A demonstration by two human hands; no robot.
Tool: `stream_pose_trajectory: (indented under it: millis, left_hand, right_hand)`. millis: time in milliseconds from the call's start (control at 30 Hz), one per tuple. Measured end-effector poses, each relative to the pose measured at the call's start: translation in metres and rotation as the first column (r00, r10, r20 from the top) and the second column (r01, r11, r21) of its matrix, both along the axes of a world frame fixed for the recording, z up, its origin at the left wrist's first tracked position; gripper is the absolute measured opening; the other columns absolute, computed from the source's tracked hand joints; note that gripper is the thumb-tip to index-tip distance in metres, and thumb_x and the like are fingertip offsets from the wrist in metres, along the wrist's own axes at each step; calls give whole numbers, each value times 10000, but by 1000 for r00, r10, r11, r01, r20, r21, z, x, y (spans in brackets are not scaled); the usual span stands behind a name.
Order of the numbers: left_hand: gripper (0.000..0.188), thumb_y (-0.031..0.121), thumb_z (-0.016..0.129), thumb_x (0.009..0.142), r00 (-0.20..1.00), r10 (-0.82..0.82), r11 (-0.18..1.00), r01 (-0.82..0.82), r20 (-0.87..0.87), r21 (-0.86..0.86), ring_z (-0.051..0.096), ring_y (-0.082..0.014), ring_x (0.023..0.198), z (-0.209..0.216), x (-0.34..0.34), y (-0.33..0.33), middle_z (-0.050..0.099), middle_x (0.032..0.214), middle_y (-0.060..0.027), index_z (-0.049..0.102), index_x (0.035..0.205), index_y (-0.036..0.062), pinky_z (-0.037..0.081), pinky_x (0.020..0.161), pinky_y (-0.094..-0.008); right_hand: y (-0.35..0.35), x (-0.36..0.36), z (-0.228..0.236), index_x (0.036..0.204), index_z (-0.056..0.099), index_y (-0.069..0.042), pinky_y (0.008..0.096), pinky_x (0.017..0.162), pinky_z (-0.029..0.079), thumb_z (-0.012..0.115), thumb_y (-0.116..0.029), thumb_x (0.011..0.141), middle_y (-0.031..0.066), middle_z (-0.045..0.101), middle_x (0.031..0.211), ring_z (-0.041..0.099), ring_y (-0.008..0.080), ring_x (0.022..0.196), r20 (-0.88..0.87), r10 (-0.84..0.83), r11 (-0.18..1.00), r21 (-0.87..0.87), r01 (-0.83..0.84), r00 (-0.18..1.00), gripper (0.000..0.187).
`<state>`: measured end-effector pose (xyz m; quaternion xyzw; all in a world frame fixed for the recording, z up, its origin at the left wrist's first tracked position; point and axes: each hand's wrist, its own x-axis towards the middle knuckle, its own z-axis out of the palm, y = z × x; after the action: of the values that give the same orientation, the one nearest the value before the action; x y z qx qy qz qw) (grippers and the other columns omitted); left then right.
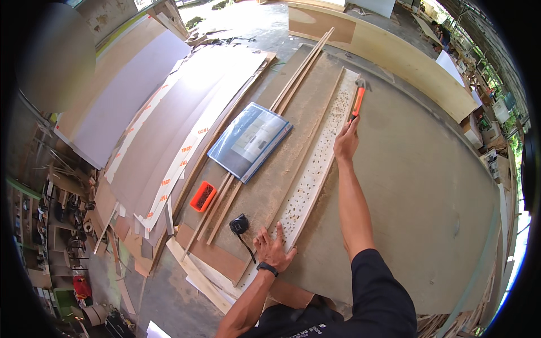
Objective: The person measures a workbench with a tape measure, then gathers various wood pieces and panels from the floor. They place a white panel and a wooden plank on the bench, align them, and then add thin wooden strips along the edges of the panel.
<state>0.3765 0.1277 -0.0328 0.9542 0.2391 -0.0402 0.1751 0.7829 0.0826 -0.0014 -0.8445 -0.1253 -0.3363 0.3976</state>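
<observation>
My right hand [346, 142] is wrapped round the black grip of a claw hammer [358, 102] with an orange handle. The hammer's head is over the far end of a long, narrow white strip [315, 183] with dark and tan specks. On the strip's near end, my left hand [273, 251] lies with its fingers spread, holding nothing. Left of that hand is a black tape measure [239, 224], with a dark strap trailing toward me. A small orange tub [203, 196] of small dark pieces, perhaps nails or screws, stands further left.
Thin wooden battens [298, 79] lie lengthwise across the grey-brown work surface [417, 186], under a blue-covered book or catalogue [251, 141]. Large pale sheets [186, 112] are stacked to the left. A long plywood panel [394, 65] edges the far side. Sawdust lies along the strip.
</observation>
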Motion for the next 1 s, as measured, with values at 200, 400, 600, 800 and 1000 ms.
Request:
stream_pose_trajectory:
  millis: [200, 400, 600, 800, 1000]
  left_hand:
    - [1023, 553, 735, 706, 1000, -26, 999, 26, 14, -19, 233, -457, 1325, 1, 1, -1, 256, 1397, -316, 320, 1531, 116, 191, 1071, -568]
    - [1017, 558, 726, 721, 1000, -11, 1000, 11, 10, -26, 242, -462, 1327, 1, 2, 2, 249, 1407, -318, 313, 1538, 115, 183, 1084, -574]
    - [1019, 568, 715, 730, 999, -40, 999, 40, 22, -29, 243, -464, 1331, 6, 6, -3, 255, 1407, -322, 303, 1548, 120, 181, 1085, -569]
    - [1017, 542, 734, 714, 1000, 17, 999, -17, -7, -39, 215, -461, 1350, 5, -1, 3, 237, 1421, -323, 321, 1535, 108, 164, 1102, -562]
    - [1010, 537, 729, 728, 1000, -14, 999, 15, 10, -37, 239, -463, 1334, 8, -4, 0, 252, 1413, -326, 314, 1537, 96, 167, 1101, -563]
  right_hand:
    - [-35, 50, -38, 1378, 434, 15, 565, 758, 526, 465, -217, 1000, 307, 675, 965, 658, 479, 904, -568, -7, 908, -349, -233, 823, 445]
    - [-7, 13, -16, 1446, 394, -38, 568, 764, 521, 481, -191, 1000, 289, 683, 933, 659, 477, 916, -49, 61, 996, 62, -58, 997, 479]
    - [-58, 63, -42, 1461, 384, -57, 567, 780, 524, 501, -222, 999, 290, 683, 949, 653, 491, 919, -593, 27, 873, -379, -308, 805, 504]
    - [-3, 0, -15, 1353, 462, -39, 545, 791, 536, 485, -247, 1003, 283, 686, 964, 662, 469, 927, -299, 42, 991, -106, -77, 953, 408]
    - [-25, 18, -44, 1452, 404, -46, 547, 819, 525, 498, -202, 963, 285, 685, 973, 664, 461, 926, -606, -64, 916, -351, -195, 793, 521]
